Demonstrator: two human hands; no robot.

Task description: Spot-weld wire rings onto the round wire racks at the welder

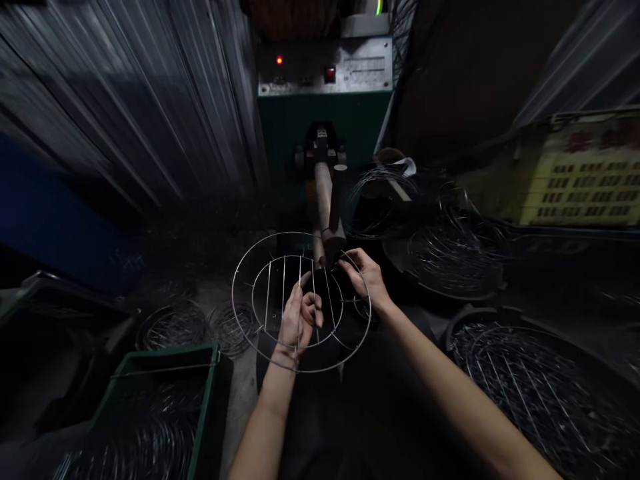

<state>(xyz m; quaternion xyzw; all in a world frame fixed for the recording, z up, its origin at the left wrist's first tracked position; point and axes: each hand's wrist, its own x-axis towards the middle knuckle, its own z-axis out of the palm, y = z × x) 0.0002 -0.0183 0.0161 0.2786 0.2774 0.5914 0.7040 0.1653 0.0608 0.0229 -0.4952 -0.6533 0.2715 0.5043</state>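
A round wire rack (pixel 283 285) with an outer ring, an inner ring and parallel straight wires is held up in front of me. My left hand (pixel 300 318) is curled around the wires at the rack's lower middle, with the index finger raised. My right hand (pixel 365 275) pinches wires at the rack's upper right edge. That hand is close to the wooden-handled lever arm (pixel 324 200) of a green spot-welding machine (pixel 325 127). The rack's upper edge overlaps the lower end of the arm.
A black basin of stacked wire racks (pixel 530 380) fills the lower right, and another (pixel 450 250) lies behind it. A green crate (pixel 165 393) of wire pieces stands at lower left, near loose wire rings (pixel 173 327). Corrugated metal sheeting (pixel 125 100) walls the left.
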